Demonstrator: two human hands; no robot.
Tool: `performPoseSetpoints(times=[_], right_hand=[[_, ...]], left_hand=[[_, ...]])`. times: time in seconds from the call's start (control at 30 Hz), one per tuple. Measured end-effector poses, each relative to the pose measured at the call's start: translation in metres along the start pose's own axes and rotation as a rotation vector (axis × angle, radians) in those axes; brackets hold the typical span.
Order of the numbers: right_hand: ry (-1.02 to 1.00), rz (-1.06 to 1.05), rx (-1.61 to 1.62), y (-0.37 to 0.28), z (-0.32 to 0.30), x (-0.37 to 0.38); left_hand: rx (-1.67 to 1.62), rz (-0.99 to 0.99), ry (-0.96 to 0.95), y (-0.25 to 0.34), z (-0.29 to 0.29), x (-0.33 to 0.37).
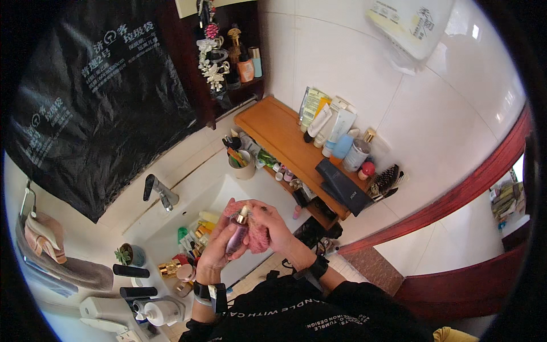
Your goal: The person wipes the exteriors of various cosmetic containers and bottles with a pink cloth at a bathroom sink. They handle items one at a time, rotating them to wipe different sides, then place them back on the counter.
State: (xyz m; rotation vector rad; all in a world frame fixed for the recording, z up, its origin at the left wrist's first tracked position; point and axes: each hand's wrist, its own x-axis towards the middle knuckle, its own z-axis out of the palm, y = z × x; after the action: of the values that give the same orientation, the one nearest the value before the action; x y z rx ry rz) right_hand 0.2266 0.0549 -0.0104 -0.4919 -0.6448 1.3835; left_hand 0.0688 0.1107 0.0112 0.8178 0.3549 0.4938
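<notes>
Over the near side of the white sink [223, 191], my left hand [214, 249] is closed round a small purple dropper bottle [237, 238]. The bottle stands tilted, its gold collar and pale tip pointing up and away. My right hand [278, 223] grips a fluffy pink cloth [259, 238] close beside the bottle's top. Part of the cloth lies behind the bottle and my fingers. Below my hands, several bottles and tubes [200, 232] are heaped in the basin, partly hidden by my left hand.
A wooden shelf [273, 122] at the right carries tubes, bottles, a dark pouch [345, 188] and hairbrushes [386, 179]. A faucet [162, 194] rises at the sink's back edge, with a cup of brushes [242, 165] nearby. Cosmetics [171, 268], a potted plant [131, 253] and towels [74, 268] are at the left.
</notes>
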Motion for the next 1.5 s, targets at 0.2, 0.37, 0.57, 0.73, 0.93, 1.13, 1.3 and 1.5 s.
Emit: performPoseSetpoints(times=[0.2, 0.37, 0.57, 0.73, 0.93, 1.13, 1.3, 1.5], right_hand=[[0.12, -0.169, -0.277, -0.001, 0.002, 0.004], [0.267, -0.263, -0.498, 0.004, -0.008, 0.008], [0.216, -0.19, -0.413, 0.001, -0.011, -0.002], [0.113, -0.535, -0.908, 0.001, 0.002, 0.012], [0.036, -0.492, -0.958, -0.001, 0.01, 0.01], [0.077, -0.307, -0.638, 0.002, 0.004, 0.012], [0.096, -0.09, -0.319, 0.005, 0.0, 0.022], [0.01, -0.014, -0.31, 0.009, -0.001, 0.023]], left_hand=[[0.104, 0.154, 0.143, -0.008, 0.014, 0.017], [0.495, 0.4, 0.337, -0.019, 0.022, 0.03], [1.067, 0.455, 0.476, -0.023, 0.012, 0.03], [1.267, 0.628, 0.405, -0.028, -0.002, 0.029], [1.291, 0.639, 0.478, -0.028, -0.003, 0.023], [0.834, 0.557, 0.446, -0.03, 0.005, 0.013], [0.716, 0.417, 0.338, -0.026, 0.004, 0.007], [0.713, 0.409, 0.271, -0.015, -0.002, 0.008]])
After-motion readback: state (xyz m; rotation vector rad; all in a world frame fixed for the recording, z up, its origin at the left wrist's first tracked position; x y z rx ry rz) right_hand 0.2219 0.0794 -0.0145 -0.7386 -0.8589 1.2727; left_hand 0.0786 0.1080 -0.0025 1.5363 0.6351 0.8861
